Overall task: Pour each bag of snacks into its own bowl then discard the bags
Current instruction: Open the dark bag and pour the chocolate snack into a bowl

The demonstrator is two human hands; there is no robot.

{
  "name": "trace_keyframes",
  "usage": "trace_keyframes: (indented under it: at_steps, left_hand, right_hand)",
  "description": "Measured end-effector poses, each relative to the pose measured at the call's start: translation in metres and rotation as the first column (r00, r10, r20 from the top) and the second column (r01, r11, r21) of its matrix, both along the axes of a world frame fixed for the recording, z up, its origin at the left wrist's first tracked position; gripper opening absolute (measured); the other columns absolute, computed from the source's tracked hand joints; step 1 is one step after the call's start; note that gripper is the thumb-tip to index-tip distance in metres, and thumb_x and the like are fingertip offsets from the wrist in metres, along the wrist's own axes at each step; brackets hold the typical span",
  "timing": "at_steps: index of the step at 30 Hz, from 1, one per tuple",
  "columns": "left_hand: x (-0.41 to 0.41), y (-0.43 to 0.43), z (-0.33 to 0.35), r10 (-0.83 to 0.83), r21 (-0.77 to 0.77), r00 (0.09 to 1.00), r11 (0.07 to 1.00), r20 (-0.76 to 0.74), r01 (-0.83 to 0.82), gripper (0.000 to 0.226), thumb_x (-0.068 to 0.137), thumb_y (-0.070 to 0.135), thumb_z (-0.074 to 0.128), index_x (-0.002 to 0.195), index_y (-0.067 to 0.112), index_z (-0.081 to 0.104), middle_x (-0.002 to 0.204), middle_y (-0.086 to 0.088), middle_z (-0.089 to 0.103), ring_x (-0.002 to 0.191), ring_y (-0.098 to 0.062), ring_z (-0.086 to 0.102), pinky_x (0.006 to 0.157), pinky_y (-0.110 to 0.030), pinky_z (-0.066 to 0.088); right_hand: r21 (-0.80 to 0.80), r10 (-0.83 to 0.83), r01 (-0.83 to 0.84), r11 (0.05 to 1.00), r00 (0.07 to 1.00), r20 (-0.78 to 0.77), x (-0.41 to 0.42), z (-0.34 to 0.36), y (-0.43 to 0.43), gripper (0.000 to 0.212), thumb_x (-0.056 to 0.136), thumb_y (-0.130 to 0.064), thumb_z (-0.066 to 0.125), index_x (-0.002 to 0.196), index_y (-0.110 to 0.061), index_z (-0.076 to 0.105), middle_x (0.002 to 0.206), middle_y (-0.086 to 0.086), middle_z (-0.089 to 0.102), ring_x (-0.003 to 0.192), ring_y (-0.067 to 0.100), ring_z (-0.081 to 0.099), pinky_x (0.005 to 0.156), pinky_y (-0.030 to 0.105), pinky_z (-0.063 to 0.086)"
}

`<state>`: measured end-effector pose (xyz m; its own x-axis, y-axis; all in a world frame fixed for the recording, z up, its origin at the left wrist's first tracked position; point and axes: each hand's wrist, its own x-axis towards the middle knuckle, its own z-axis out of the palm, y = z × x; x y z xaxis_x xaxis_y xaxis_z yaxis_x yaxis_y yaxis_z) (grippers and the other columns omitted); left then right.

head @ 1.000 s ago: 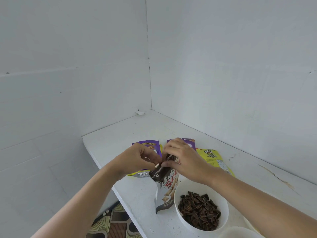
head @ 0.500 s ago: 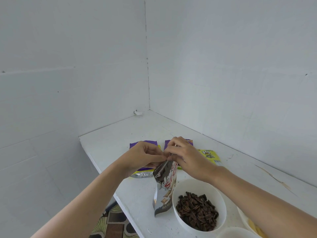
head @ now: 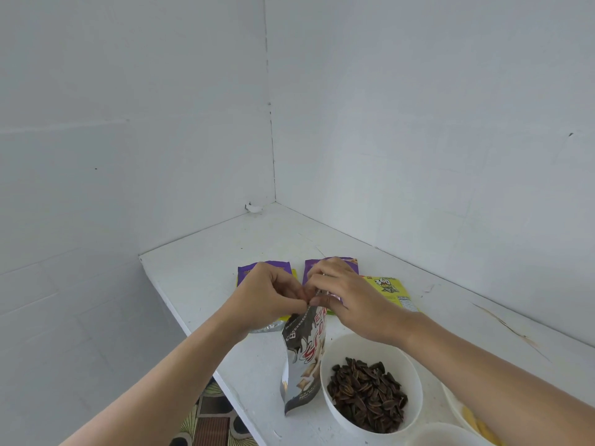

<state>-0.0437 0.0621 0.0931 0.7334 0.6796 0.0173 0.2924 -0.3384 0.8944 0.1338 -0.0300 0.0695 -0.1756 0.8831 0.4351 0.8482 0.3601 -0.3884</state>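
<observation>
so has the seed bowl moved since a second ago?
No. The seed bowl keeps its spot beside the front edge of the table; the whole view shifted slightly together.

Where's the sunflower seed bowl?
The seed bowl sits lower right of centre in the head view, on the white table, right of the upright snack bag.

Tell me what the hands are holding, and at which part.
The left hand and the right hand both pinch the top edge of the brown snack bag.

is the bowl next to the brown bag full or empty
Partly full: the white bowl holds a heap of dark sunflower seeds, bare wall showing above them.
</observation>
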Motion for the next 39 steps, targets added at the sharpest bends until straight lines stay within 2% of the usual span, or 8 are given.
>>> trace_keyframes:
  at_steps: [8,13,16,19,24,31,35,39]
  left_hand:
    - [-0.009,0.000,-0.006,0.059,0.059,0.998,0.997,-0.018,-0.058,0.022,0.079,0.000,0.071,0.071,0.018,0.081,0.065,-0.004,0.073,0.061,-0.011,0.058,0.057,-0.021,0.044]
    - [-0.005,-0.001,0.000,-0.118,0.044,0.987,0.991,-0.106,0.123,0.033,0.085,0.007,0.060,0.093,0.030,0.081,0.090,-0.003,0.075,0.072,-0.012,0.063,0.066,-0.026,0.051]
    - [0.004,0.001,0.004,-0.122,0.086,0.984,0.987,-0.128,0.134,0.028,0.088,0.011,0.063,0.095,0.030,0.081,0.080,-0.001,0.076,0.068,-0.019,0.058,0.064,-0.033,0.052]
    - [0.008,0.004,0.007,-0.121,0.056,0.989,0.990,-0.089,0.127,0.030,0.089,0.005,0.068,0.089,0.031,0.082,0.073,0.008,0.076,0.055,-0.013,0.054,0.053,-0.020,0.047]
    - [0.008,0.005,0.000,-0.067,0.028,0.998,0.997,-0.010,0.067,0.035,0.082,0.005,0.077,0.095,0.038,0.081,0.093,0.001,0.078,0.061,-0.014,0.057,0.069,-0.025,0.053]
    - [0.009,0.001,-0.008,0.013,0.072,1.000,0.997,0.027,-0.015,0.023,0.080,0.006,0.080,0.088,0.027,0.082,0.077,0.001,0.077,0.062,-0.005,0.063,0.063,-0.019,0.049]
    - [0.003,0.012,-0.004,0.148,0.380,0.988,0.917,-0.032,-0.125,0.029,0.078,-0.002,0.072,0.077,0.025,0.082,0.056,0.017,0.067,0.054,0.000,0.058,0.057,-0.009,0.042]
    - [-0.010,0.023,0.012,0.177,0.363,0.980,0.922,-0.096,-0.131,0.028,0.082,-0.001,0.071,0.073,0.024,0.079,0.042,0.011,0.057,0.039,-0.004,0.049,0.049,-0.009,0.038]
  right_hand:
    - [-0.028,0.011,-0.013,1.000,0.997,-0.080,-0.003,-0.004,-0.013,0.006,0.098,-0.017,0.061,0.094,-0.021,0.058,0.103,-0.010,0.051,0.104,0.013,0.046,0.095,0.023,0.035]
    - [0.001,-0.024,0.024,1.000,0.988,-0.154,0.001,0.000,-0.011,0.006,0.090,-0.027,0.072,0.093,-0.025,0.067,0.093,-0.015,0.058,0.101,0.007,0.051,0.088,0.030,0.044]
    - [0.022,-0.034,0.038,0.999,0.987,-0.155,0.002,0.003,-0.008,0.015,0.086,-0.034,0.075,0.098,-0.027,0.070,0.093,-0.016,0.061,0.102,0.008,0.051,0.088,0.033,0.045]
    - [0.022,-0.049,0.052,0.998,0.993,-0.108,0.005,0.002,-0.007,0.015,0.085,-0.034,0.076,0.097,-0.026,0.072,0.096,-0.016,0.060,0.105,0.009,0.048,0.091,0.034,0.042]
    - [-0.006,-0.139,0.139,0.990,0.986,-0.095,0.006,-0.003,-0.007,0.021,0.088,-0.039,0.072,0.107,-0.029,0.072,0.101,-0.018,0.048,0.104,0.003,0.045,0.090,0.027,0.043]
    - [-0.104,-0.100,0.090,0.991,0.990,-0.095,0.006,0.001,-0.009,0.014,0.090,-0.037,0.070,0.101,-0.029,0.067,0.102,-0.016,0.045,0.103,0.006,0.049,0.090,0.027,0.044]
    - [-0.225,-0.070,0.074,0.972,0.997,0.022,0.019,0.008,-0.020,0.011,0.096,-0.030,0.064,0.087,-0.028,0.058,0.109,-0.012,0.040,0.109,0.007,0.046,0.093,0.031,0.044]
    - [-0.295,-0.076,0.078,0.952,0.997,0.017,0.026,0.011,-0.033,0.018,0.099,-0.026,0.059,0.087,-0.036,0.050,0.111,-0.013,0.040,0.107,0.005,0.045,0.092,0.026,0.039]
